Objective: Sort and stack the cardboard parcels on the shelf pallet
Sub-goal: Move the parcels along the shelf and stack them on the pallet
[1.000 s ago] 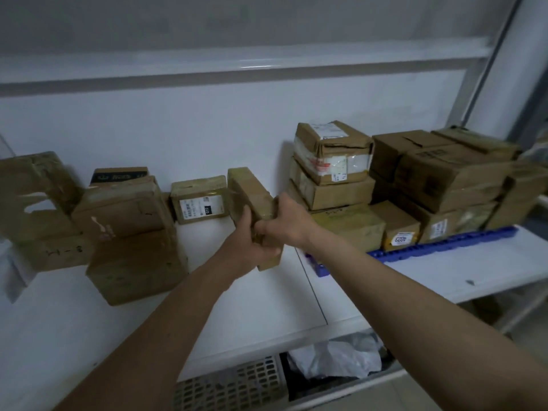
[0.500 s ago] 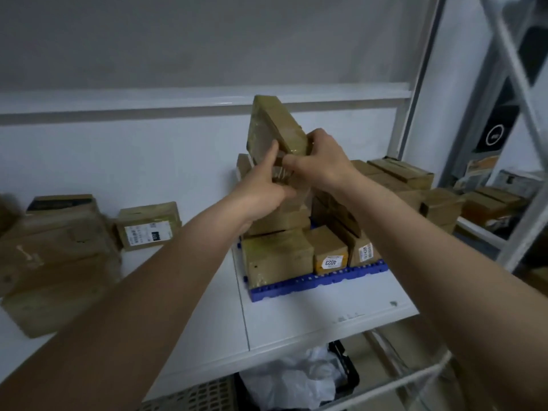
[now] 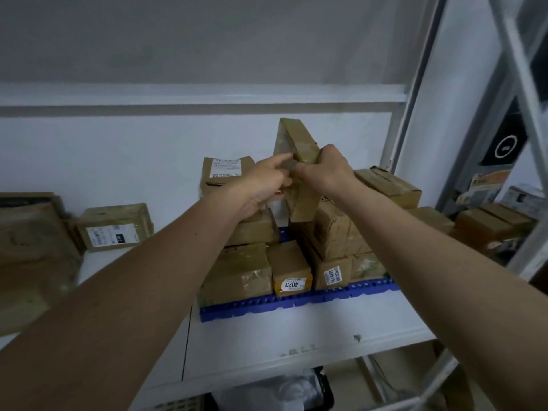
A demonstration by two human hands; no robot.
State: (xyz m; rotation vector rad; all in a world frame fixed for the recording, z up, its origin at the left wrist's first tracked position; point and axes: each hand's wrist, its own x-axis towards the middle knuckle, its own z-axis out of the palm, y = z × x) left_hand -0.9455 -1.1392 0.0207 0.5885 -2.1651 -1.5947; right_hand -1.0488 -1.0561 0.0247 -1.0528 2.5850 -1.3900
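A flat taped cardboard parcel (image 3: 296, 149) is held on edge, tilted, above the stacked parcels on the blue pallet (image 3: 296, 298). My left hand (image 3: 261, 182) grips its left face and my right hand (image 3: 326, 170) grips its right edge. Below them the stack includes a labelled box (image 3: 224, 173) at the back left, a box marked 4023 (image 3: 289, 271) in the front row, and a long box (image 3: 388, 185) on the right. My arms hide part of the stack.
Loose parcels lie to the left on the white shelf (image 3: 281, 336): a labelled box (image 3: 114, 226) and larger blurred boxes (image 3: 26, 232). A metal upright (image 3: 415, 99) stands on the right, with more boxes (image 3: 492, 226) beyond. A bin with white plastic (image 3: 281, 393) sits below.
Both hands carried the parcel from the left shelf area rightward and up over the pallet stack. In the last half second it moved slightly right and down toward the stack's middle.
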